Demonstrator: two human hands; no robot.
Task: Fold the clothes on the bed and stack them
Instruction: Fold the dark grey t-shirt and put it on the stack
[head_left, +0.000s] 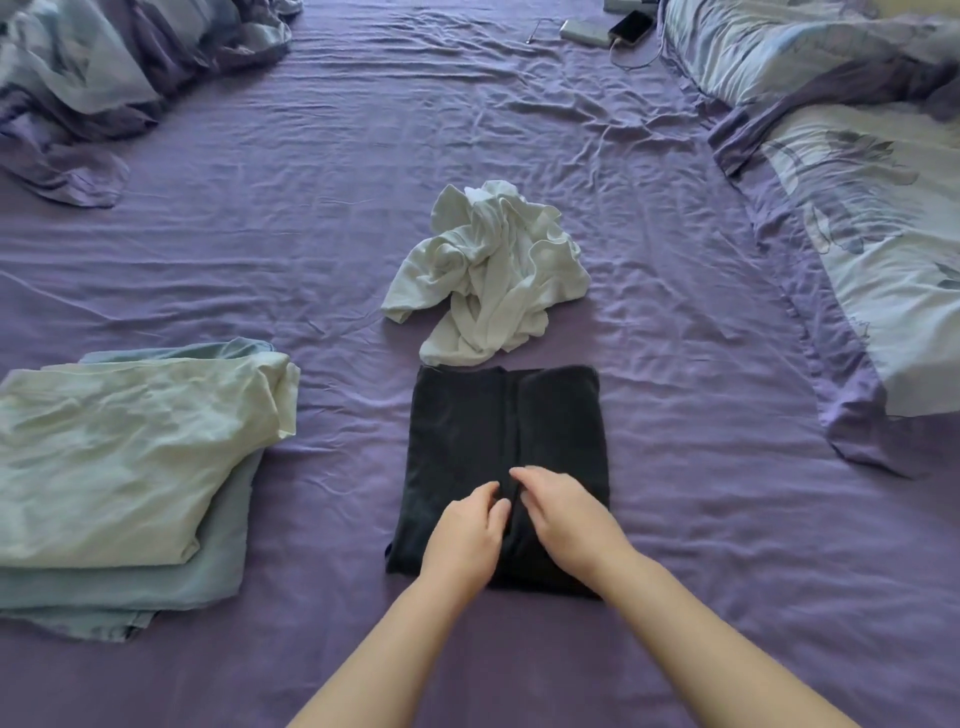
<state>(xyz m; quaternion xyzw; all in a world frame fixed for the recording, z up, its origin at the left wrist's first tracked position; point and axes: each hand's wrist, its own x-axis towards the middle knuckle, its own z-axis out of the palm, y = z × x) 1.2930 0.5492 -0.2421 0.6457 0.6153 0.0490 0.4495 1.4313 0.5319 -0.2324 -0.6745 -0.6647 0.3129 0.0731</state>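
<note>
A black garment (498, 426) lies folded into a rectangle on the purple bed sheet (260, 234), in front of me. My left hand (465, 535) and my right hand (566, 514) both rest flat on its near half, fingertips almost meeting at the centre fold, fingers loosely spread and gripping nothing. Just beyond the black garment sits a crumpled white garment (488, 275), unfolded and touching the black one's far edge. To my left lies a stack of folded clothes: a pale green piece (124, 452) on top of a light blue piece (171, 587).
A bunched blue-and-purple duvet (104, 78) fills the far left corner. Patterned pillows (857, 208) run along the right side. A phone (631, 27) on a cable and a power bank (584, 31) lie at the far edge.
</note>
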